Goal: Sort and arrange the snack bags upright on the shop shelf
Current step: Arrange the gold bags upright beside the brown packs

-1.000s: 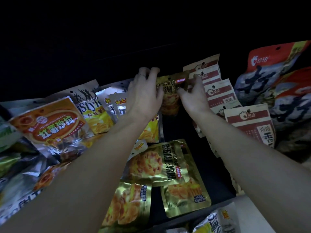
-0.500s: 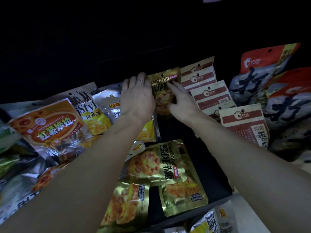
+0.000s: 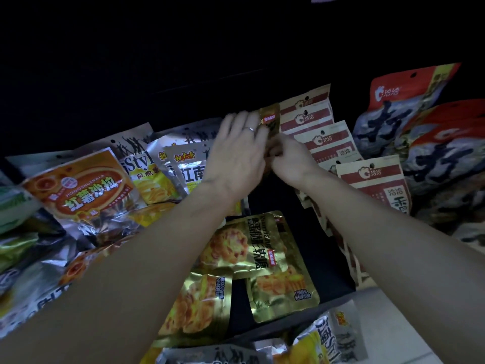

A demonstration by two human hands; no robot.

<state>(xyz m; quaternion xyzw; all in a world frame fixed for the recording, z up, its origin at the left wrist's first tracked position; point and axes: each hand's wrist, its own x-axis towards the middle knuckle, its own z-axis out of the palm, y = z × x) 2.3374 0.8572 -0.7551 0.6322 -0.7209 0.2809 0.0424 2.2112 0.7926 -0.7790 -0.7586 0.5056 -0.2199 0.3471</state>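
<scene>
Both hands have shifted right, pressing one gold bag (image 3: 270,119) upright at the shelf's far end beside the brown-and-red packets (image 3: 322,139). Left hand (image 3: 236,156) lies flat against it with straight fingers; right hand (image 3: 291,160) pinches its lower edge. Three gold bags (image 3: 252,243) lie flat nearer.

1. You are working in dim light; the whole upper half of the frame is black.
2. Your left hand (image 3: 237,153) is smeared by motion blur.
3. Foil bags (image 3: 258,243) at lower centre catch soft glare.
4. Edges bend from wide-angle distortion.
</scene>
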